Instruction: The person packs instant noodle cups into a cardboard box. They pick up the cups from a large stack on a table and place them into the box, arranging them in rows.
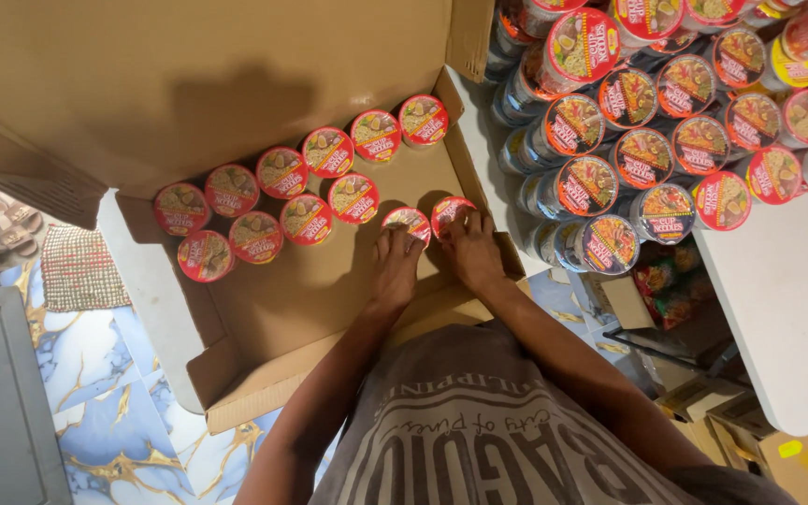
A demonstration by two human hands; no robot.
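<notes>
inside the open cardboard box (292,290), two noodle cups are being set down side by side on the box floor. the left hand (395,266) is laid over the cup with the red-rimmed lid (406,222), its fingers curled down around the rim so that the cup is gripped from above. the right hand (472,248) is wrapped in the same way over the neighbouring cup (448,211), which is pressed close against the box's right wall. the two cups are seen just beside each other, almost touching, and the two hands are held close together, thumbs nearly meeting.

further into the box, a row of cups (301,164) is lined up along the far wall, running from the left side up to the right corner. a second, shorter row (278,224) is packed directly in front of it, lids touching, and the two held cups are placed at the right end of this second row, near its last cup. the near part of the box floor is bare cardboard.

to the right of the box, a large stack of similar cups (647,140) is piled in tiers beside a white table (787,309). a grey printed shirt (479,440) is seen at the bottom, and a marbled blue tile floor (133,411) is visible on the left.
</notes>
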